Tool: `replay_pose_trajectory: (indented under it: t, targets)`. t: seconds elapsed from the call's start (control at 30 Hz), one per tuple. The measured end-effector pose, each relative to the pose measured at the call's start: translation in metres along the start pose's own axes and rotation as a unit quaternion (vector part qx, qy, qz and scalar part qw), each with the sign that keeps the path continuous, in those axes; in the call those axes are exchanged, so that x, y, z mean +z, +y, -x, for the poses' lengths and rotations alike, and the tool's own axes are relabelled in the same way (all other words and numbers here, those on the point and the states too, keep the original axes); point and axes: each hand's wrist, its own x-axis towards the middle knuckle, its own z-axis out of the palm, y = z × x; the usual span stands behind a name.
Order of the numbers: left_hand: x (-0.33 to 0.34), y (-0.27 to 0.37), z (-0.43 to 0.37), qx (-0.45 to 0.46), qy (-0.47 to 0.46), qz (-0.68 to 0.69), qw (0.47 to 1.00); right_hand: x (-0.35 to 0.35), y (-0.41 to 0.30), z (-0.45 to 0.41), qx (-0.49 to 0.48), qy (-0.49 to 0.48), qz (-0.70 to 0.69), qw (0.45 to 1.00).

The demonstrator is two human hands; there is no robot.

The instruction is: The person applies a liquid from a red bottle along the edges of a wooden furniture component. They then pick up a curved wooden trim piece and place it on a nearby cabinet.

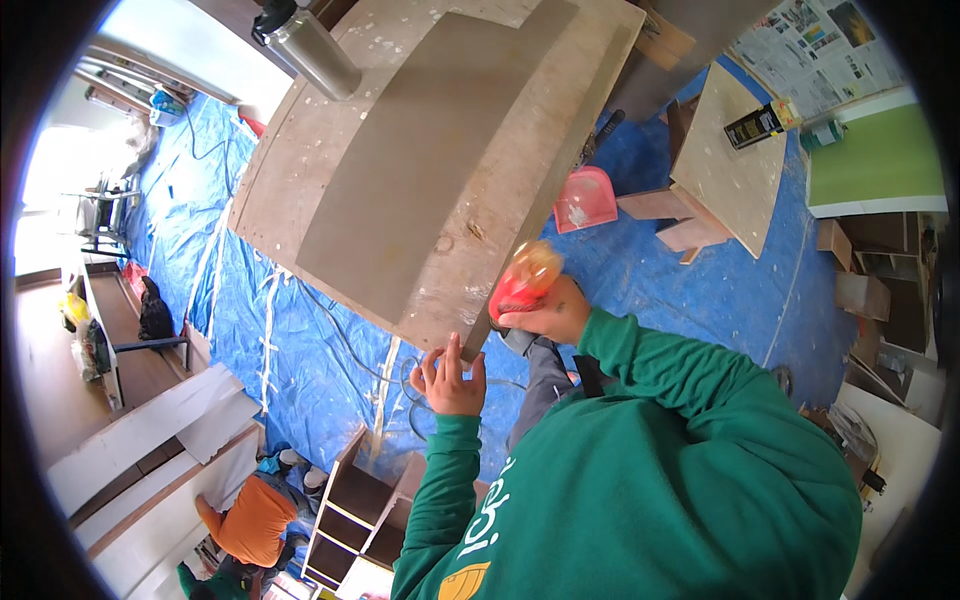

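Before me is a wooden worktable [469, 195] with a brownish-grey sheet [420, 142] lying flat on it. My right hand [551, 311] holds a bottle with a red lower part and a clear, yellowish end [525, 281], blurred, at the table's near right edge. My left hand [454, 379] rests its fingertips at the near corner of the table, fingers spread, with nothing held. Glossy wet-looking marks show on the bare wood between the sheet and the bottle.
A steel flask [311, 52] stands on the table. Right of it are a pink dustpan [586, 201] and a low wooden table [731, 157] bearing a dark can [754, 126]. Blue tarpaulin [262, 330] covers the floor, with a cable. Lower left, a co-worker in orange [255, 521] bends near shelving.
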Motion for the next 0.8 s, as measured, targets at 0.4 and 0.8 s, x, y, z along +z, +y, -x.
replay_pose_trajectory:
  t: [0.4,0.8]
  targets:
    - [-0.009,0.000,0.008,-0.007,-0.026,-0.011,1.000,-0.131,-0.030,0.037,0.250,0.218,-0.403,0.853]
    - [-0.020,0.019,0.015,-0.088,0.047,-0.008,0.995,-0.205,-0.126,-0.042,0.354,-0.001,-0.092,0.931]
